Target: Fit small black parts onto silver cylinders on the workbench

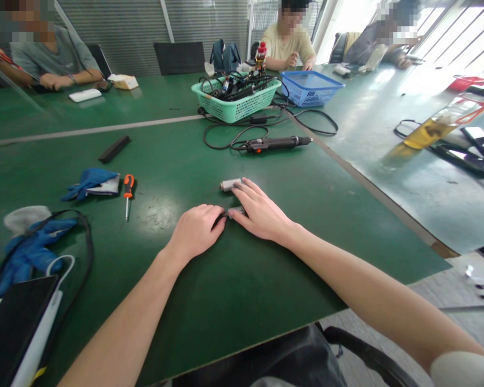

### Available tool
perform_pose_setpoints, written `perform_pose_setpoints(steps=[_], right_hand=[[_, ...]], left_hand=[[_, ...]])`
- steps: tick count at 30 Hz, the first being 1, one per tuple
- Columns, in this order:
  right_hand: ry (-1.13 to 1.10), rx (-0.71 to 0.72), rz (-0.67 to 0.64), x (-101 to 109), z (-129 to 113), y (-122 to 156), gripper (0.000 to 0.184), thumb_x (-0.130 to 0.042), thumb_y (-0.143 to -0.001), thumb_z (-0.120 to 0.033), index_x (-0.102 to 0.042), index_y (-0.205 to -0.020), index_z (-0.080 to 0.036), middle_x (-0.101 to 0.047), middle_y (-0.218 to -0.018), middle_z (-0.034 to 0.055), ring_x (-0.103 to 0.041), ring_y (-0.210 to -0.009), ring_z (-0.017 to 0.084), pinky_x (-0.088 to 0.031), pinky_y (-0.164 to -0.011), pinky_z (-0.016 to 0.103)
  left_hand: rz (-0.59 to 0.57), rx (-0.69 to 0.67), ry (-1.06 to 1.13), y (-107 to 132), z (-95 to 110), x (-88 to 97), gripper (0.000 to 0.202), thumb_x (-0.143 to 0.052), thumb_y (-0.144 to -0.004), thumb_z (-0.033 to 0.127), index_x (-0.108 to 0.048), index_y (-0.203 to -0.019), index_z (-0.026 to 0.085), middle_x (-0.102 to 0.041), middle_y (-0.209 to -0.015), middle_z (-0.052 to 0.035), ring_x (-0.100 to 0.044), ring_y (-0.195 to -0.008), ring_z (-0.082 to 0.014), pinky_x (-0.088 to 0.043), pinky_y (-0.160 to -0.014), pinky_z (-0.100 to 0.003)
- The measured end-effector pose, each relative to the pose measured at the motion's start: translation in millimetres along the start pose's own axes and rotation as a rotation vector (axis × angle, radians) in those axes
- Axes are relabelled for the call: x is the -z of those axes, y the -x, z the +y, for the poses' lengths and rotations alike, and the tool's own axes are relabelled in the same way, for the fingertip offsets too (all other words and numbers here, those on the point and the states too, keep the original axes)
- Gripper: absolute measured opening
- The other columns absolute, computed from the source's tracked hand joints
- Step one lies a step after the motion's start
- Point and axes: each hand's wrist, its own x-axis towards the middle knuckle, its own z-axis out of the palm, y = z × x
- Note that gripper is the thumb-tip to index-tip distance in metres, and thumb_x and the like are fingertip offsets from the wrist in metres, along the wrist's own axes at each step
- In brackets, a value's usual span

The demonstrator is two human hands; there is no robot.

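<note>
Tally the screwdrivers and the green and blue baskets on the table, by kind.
Baskets: 2 (green basket, blue basket)
Screwdrivers: 2 (orange-handled screwdriver, electric screwdriver)
Total: 4

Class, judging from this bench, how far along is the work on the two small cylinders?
Done: nothing looks finished; the two small cylinders lie apart. In hand: the right hand rests on both, the left hand is at the nearer one. Left: the orange-handled screwdriver and electric screwdriver lie untouched.
</note>
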Motion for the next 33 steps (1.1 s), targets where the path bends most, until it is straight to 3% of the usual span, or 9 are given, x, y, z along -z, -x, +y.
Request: perform_pose_setpoints(steps=[20,29,33], right_hand=[[0.008,0.005,0.014,-0.5,0.1,0.9,0.050,-0.051,-0.100,-0.040,-0.052,-0.141,-0.011,-0.047,-0.151,0.0190,-0.031,-0.149,0.035,-0.034,-0.120,0.058],[0.019,0.000,-0.029,-0.2,2.2,-2.0,0.060,-0.049,-0.100,-0.047,-0.047,-0.146,-0.009,-0.034,-0.160,0.0205,-0.022,-0.152,0.036,-0.029,-0.122,0.057],[0.008,0.023,-0.004,2.0,0.7,-2.6,0.056,-0.050,-0.099,-0.046,-0.051,-0.142,-0.009,-0.038,-0.157,0.0205,-0.027,-0.150,0.036,-0.032,-0.121,0.056]], left_hand=[[-0.009,0.001,-0.016,-0.3,1.0,1.8,0.024,-0.043,-0.101,0.030,-0.064,-0.100,0.019,-0.071,-0.096,-0.0069,-0.065,-0.090,-0.0227,-0.049,-0.077,-0.035],[-0.024,0.000,-0.026,-1.0,1.5,1.7,0.023,-0.043,-0.101,0.031,-0.063,-0.096,0.019,-0.070,-0.094,-0.0069,-0.065,-0.089,-0.0227,-0.048,-0.076,-0.034],[-0.020,-0.005,-0.025,-0.3,1.4,1.9,0.023,-0.043,-0.101,0.031,-0.063,-0.098,0.019,-0.071,-0.095,-0.0069,-0.065,-0.090,-0.0225,-0.049,-0.076,-0.034]])
